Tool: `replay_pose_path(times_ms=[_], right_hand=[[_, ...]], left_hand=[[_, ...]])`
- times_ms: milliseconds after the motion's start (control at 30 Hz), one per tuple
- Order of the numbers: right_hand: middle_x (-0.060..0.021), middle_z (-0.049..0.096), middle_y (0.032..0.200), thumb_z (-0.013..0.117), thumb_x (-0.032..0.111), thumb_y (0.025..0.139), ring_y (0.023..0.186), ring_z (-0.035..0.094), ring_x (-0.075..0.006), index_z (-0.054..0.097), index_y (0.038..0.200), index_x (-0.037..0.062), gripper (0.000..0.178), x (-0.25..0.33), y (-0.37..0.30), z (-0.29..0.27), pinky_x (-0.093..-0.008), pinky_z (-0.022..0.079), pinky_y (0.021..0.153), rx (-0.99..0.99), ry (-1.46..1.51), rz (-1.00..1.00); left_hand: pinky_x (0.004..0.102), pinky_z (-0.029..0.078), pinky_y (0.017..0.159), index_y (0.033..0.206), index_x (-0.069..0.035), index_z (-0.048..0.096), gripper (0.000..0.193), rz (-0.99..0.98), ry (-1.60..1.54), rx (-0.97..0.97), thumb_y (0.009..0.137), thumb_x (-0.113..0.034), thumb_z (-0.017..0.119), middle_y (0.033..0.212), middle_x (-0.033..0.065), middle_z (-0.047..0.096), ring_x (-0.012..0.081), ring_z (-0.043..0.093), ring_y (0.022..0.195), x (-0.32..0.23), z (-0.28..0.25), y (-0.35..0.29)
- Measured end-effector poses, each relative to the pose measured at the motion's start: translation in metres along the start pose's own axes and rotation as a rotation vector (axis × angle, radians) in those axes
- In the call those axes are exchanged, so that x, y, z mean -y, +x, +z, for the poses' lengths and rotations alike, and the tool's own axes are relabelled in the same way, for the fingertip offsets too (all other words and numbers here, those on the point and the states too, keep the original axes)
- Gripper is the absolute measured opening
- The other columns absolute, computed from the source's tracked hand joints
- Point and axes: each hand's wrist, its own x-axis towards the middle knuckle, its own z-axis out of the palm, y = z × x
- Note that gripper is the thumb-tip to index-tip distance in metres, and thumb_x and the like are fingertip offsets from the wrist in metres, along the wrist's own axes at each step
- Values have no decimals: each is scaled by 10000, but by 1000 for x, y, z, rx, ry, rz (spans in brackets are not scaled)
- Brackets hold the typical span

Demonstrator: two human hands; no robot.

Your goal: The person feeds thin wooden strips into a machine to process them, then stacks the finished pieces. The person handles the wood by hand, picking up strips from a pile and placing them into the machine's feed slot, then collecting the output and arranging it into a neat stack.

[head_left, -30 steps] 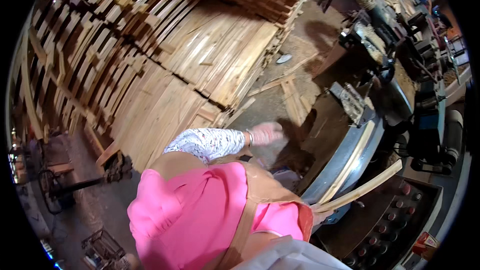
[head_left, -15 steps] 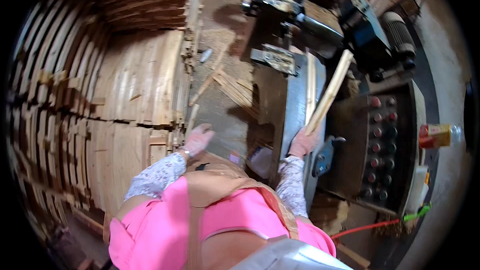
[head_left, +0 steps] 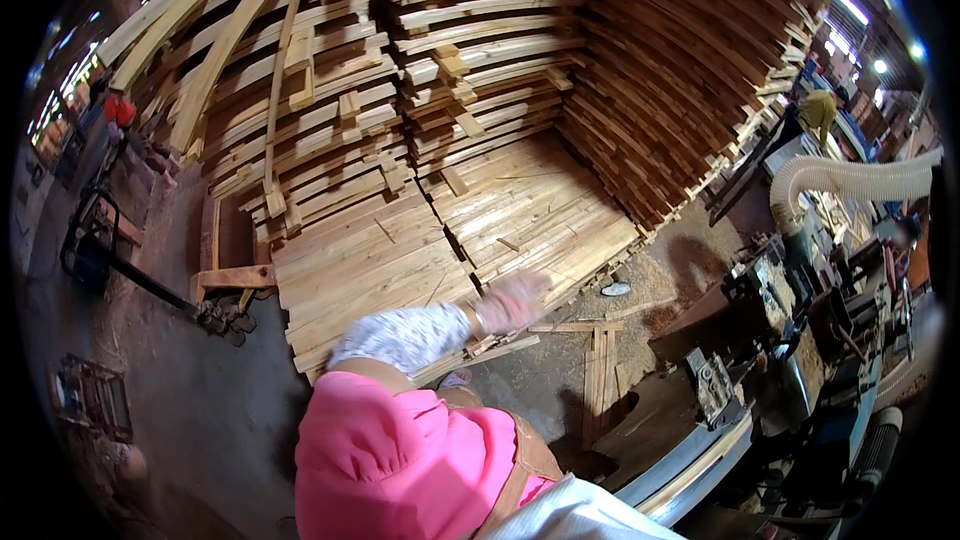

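Observation:
My left hand (head_left: pixel 510 302), below a white patterned sleeve, is over the near right edge of a stack of wooden boards (head_left: pixel 375 265). Motion smears its fingers, and whether it touches the wood I cannot tell. No held piece shows in it. My right hand is out of view. A pale wooden strip (head_left: pixel 698 470) lies along the metal bed (head_left: pixel 650 475) of the machine at the lower right.
Tall walls of stacked planks (head_left: pixel 690 70) rise behind the boards. Loose wood pieces (head_left: pixel 600 370) and sawdust are on the floor. A ribbed hose (head_left: pixel 850 180) runs above the machine. A pallet jack (head_left: pixel 150 275) stands at the left.
The view has swung left toward the plank stacks. My left hand has reached out over the boards. My right hand, earlier holding a wooden strip over the machine bed, has left the view.

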Motion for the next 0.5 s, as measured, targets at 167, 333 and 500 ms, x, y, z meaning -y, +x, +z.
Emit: replay_pose_path(times_ms=[167, 333, 500], right_hand=[[-245, 706, 1249, 602, 280, 1023, 1062, 710, -425, 623, 1416, 35, 464, -1, 21, 1, -487, 573, 924, 32, -31, -31], [-255, 701, 1281, 602, 268, 1016, 1093, 701, -432, 630, 1408, 12, 469, 6, 61, 5, -482, 561, 959, 22, -43, -73], [-266, 696, 1313, 602, 255, 1009, 1123, 691, -440, 636, 1399, -12, 473, 17, 126, 18, -477, 549, 994, 37, -66, -126]], left_hand=[[444, 483, 1194, 1515, 12, 548, 539, -17, 67, -812, 1058, -260, 637, 1525, 241, 581, 355, 610, 1346, -1, -261, 9], [478, 469, 1157, 1547, -28, 506, 628, -15, 601, -1562, 1023, -312, 704, 1494, 214, 583, 394, 578, 1335, 59, -411, -49], [445, 495, 1125, 1445, -31, 612, 521, -302, 228, -1678, 993, -273, 708, 1371, 235, 685, 394, 643, 1281, 137, -477, -106]])
